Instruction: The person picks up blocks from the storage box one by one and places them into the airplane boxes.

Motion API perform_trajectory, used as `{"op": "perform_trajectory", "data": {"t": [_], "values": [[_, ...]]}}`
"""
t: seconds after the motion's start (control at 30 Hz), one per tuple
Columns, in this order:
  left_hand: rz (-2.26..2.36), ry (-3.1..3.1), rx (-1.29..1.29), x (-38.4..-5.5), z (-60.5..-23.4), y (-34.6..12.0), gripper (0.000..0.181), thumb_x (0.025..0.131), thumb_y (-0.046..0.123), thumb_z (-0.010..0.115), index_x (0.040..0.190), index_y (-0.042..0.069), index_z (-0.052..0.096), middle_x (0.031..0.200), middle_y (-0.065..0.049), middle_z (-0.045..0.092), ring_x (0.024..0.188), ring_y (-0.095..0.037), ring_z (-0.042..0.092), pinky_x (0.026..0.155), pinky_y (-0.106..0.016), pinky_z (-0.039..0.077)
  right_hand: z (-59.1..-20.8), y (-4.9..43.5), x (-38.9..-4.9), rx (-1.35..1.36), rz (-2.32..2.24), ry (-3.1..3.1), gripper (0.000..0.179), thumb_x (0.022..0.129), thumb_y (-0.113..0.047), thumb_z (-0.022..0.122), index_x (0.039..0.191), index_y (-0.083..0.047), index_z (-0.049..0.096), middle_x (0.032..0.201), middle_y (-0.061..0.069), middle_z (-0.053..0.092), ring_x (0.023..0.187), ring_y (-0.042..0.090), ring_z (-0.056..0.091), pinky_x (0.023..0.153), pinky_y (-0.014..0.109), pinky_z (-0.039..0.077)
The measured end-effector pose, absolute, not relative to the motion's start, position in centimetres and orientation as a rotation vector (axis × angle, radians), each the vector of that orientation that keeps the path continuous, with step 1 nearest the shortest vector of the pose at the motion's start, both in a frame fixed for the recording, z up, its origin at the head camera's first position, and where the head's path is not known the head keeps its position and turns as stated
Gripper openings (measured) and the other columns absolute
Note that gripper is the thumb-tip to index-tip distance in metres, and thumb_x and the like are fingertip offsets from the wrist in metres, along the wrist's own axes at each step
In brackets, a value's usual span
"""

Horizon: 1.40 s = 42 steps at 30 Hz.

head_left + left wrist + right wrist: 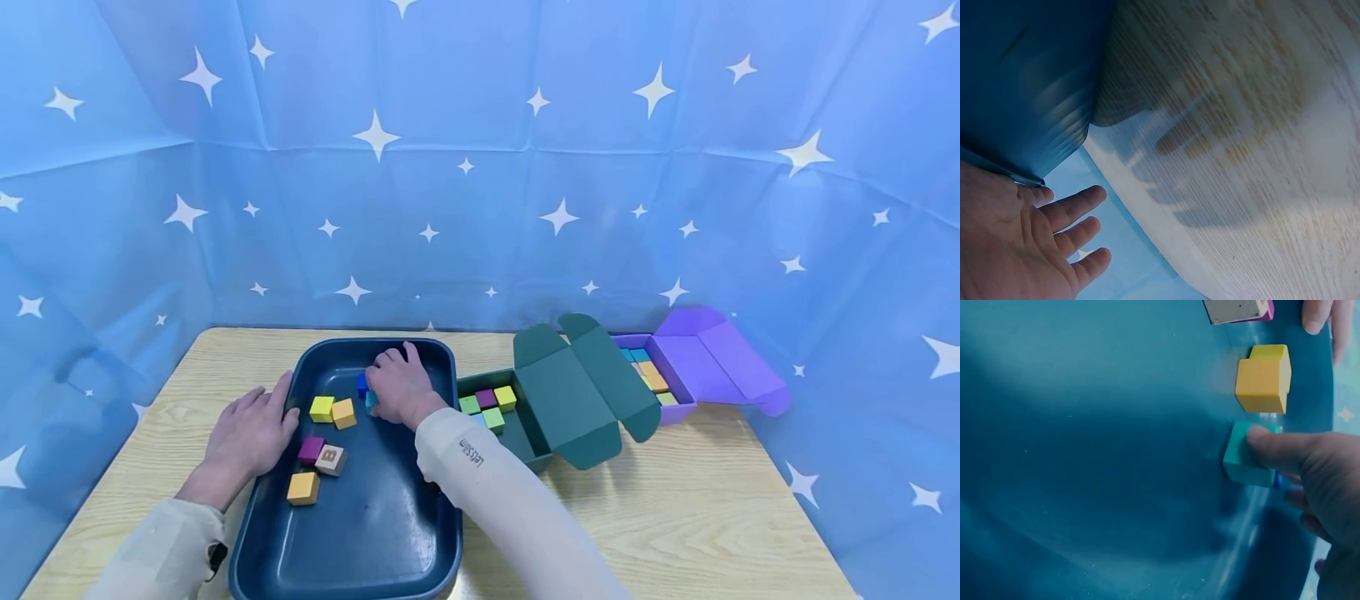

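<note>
My right hand (401,387) reaches into the upper part of the dark blue tray (375,550). Its thumb lies on a teal cube (1244,465), and the other fingers curl behind, partly hidden. Against the teal cube's far side is a blue cube (362,385), mostly covered in the right wrist view. My left hand (251,433) rests at the tray's left rim, fingers extended and holding no cube. Between the hands sit a yellow cube (322,409) and an orange cube (343,414). Lower down are a purple cube (311,450), a letter B cube (331,460) and another orange cube (303,489).
Right of the tray stands an open green box (536,425) holding several cubes, its lid (577,392) folded out rightward. Behind it is an open purple box (678,411) with cubes inside. The wooden table (675,508) meets a blue star-patterned curtain (465,233).
</note>
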State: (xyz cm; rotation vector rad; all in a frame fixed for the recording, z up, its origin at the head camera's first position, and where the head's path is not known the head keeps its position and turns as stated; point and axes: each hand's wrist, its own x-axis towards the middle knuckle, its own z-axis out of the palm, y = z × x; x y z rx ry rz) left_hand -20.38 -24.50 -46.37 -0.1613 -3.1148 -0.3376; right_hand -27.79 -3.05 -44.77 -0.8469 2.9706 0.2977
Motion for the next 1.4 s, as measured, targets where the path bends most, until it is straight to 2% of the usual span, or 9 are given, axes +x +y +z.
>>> {"op": "perform_trajectory", "data": {"t": [0.43,0.7,0.97,1.4], "values": [[-0.354,-3.119,-0.158,-20.2,-46.2,-24.4,0.064,0.102,0.03,0.042,0.154,0.0,0.018,0.141,-0.034,0.046,0.135,-0.054,0.033,0.112,-0.068,0.024,-44.7,-3.1,-27.5,-0.864,0.35,2.957,0.049,0.082,-0.058,0.069,0.124,-0.032,0.065,0.141,-0.009,0.05,0.136,0.015,0.038,0.124,0.047,0.018],[-0.35,-3.112,-0.162,-20.1,-46.2,-24.4,0.064,0.102,0.03,0.042,0.153,-0.001,0.019,0.141,-0.033,0.046,0.134,-0.055,0.033,0.111,-0.068,0.025,-43.1,-2.7,-27.0,-0.964,0.359,2.995,0.045,0.08,-0.058,0.071,0.115,-0.029,0.07,0.139,-0.01,0.052,0.137,0.014,0.038,0.124,0.047,0.018],[-0.353,-3.104,-0.163,-20.0,-46.1,-24.2,0.063,0.102,0.03,0.042,0.153,-0.001,0.02,0.141,-0.034,0.046,0.133,-0.055,0.033,0.111,-0.068,0.025,-41.4,-2.1,-26.2,-1.03,0.37,3.008,0.047,0.081,-0.058,0.07,0.119,-0.03,0.068,0.139,-0.011,0.053,0.138,0.014,0.037,0.124,0.048,0.016],[-0.34,-3.105,-0.176,-20.0,-46.1,-24.3,0.064,0.102,0.03,0.041,0.153,-0.001,0.019,0.14,-0.034,0.047,0.133,-0.055,0.034,0.111,-0.068,0.026,-37.9,3.6,-26.0,-1.093,0.325,2.991,0.038,0.083,-0.054,0.071,0.112,-0.031,0.068,0.139,-0.009,0.053,0.138,0.016,0.038,0.123,0.051,0.015]]}}
